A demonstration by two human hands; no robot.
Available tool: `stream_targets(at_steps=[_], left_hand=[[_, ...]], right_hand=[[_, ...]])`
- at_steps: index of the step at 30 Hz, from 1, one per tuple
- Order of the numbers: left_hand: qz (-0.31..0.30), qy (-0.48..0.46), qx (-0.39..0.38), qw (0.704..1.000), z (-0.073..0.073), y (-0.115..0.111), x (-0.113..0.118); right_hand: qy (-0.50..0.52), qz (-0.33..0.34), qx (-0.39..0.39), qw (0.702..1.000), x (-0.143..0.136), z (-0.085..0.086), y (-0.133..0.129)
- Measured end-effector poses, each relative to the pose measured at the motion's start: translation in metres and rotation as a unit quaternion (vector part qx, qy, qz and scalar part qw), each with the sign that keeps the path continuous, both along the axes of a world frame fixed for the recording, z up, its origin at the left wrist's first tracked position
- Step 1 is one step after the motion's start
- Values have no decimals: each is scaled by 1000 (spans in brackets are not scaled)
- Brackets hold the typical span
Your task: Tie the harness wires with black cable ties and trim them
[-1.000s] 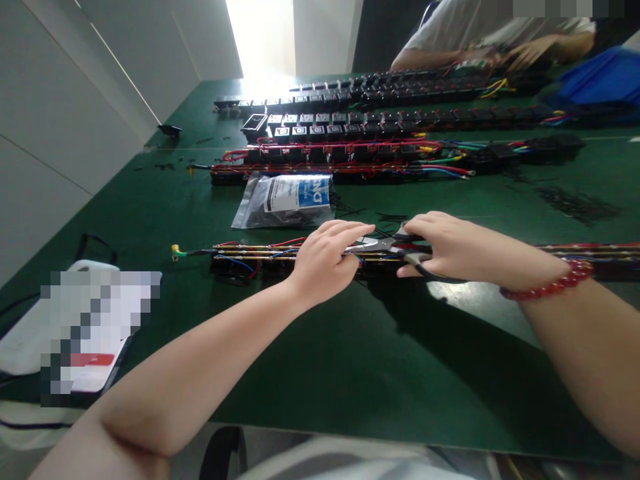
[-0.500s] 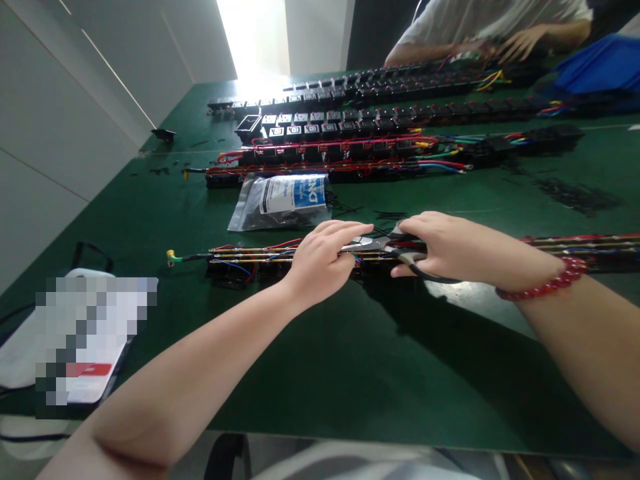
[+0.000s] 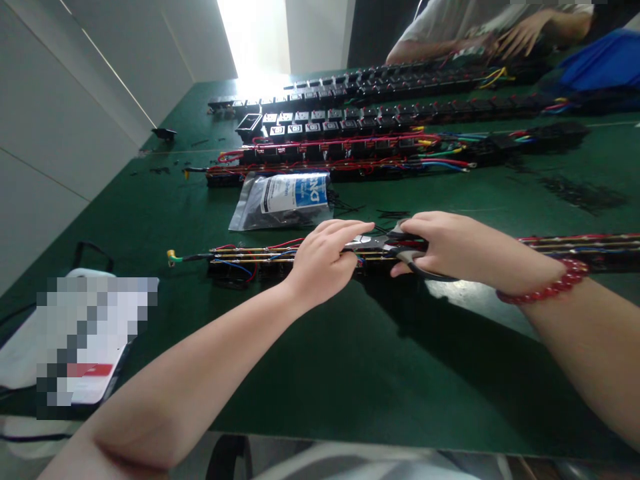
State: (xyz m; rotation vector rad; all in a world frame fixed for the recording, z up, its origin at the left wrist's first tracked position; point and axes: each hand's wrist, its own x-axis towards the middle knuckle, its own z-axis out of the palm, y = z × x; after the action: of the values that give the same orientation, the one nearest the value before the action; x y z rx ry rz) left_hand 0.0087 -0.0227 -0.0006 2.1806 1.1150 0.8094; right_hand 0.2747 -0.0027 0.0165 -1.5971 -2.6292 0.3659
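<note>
My right hand [image 3: 443, 243] has its thumb and fingers in the handles of a pair of scissors [image 3: 371, 244], whose blades point left and lie over a long black strip with wires [image 3: 250, 259]. My left hand [image 3: 325, 257] is closed over the same strip beside the blade tips, its index finger stretched along the top and its thumb at the near side. Brass-coloured rails and red and blue wires run along the strip. At its left end a green-yellow lead [image 3: 174, 258] sticks out. The scissor tips are partly hidden by my left hand.
Just behind the strip lies a clear bag with a blue-white label [image 3: 285, 200], black ties spilling out. Further back are several wired socket strips [image 3: 325, 150]. Loose black ties [image 3: 580, 192] lie at right, a pale device [image 3: 95, 353] at left. Another person's hand [image 3: 525, 33] works across the table [image 3: 350, 380].
Both hands and the scissors stay in nearly the same place. The whole view shifts very slightly, and the other person's hand across the table moves a little.
</note>
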Motion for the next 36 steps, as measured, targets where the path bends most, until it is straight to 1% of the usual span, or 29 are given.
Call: stream_targets(at_steps=[4,7,10,13,15,18,20,22,24,26,28,30,32,34,36], left_hand=[[13,0,23,1000,-4,-2,1],[27,-18,61,998,-10,-3,2],[70,-35,111,991,-16,-5,3],[121,-27,139,983,-20,-8,5],[132,-9,141,981,-22,-9,5],[107,15,147,983,-22,-10,3],[83,12,152,985,-20,-9,1],[70,-9,139,988,-18,-7,-1],[72,-24,113,991,-15,-5,-2],[76,-12,94,993,-12,-4,0],[71,20,87,993,-7,-5,6],[67,58,67,994,-1,-4,18],[71,87,16,994,8,-1,35],[72,96,-50,991,16,7,54],[60,95,-101,989,20,21,73]], right_hand=[[-5,-12,5,1000,2,0,1],[-5,-16,-19,1000,5,2,4],[-2,-30,-39,999,13,10,8],[-6,-74,-62,995,32,25,13],[-25,-122,-75,989,50,37,17],[-51,-180,-56,981,79,52,22],[-73,-205,-67,974,95,59,23],[-92,-214,-59,971,108,65,24],[-108,-212,-66,969,118,68,25],[-117,-209,-102,965,125,71,26],[-119,-208,-150,959,129,75,27],[-125,-200,-203,950,130,78,27],[-140,-187,-248,940,129,80,24],[-153,-176,-272,934,127,82,20],[-156,-168,-283,931,125,82,16]])
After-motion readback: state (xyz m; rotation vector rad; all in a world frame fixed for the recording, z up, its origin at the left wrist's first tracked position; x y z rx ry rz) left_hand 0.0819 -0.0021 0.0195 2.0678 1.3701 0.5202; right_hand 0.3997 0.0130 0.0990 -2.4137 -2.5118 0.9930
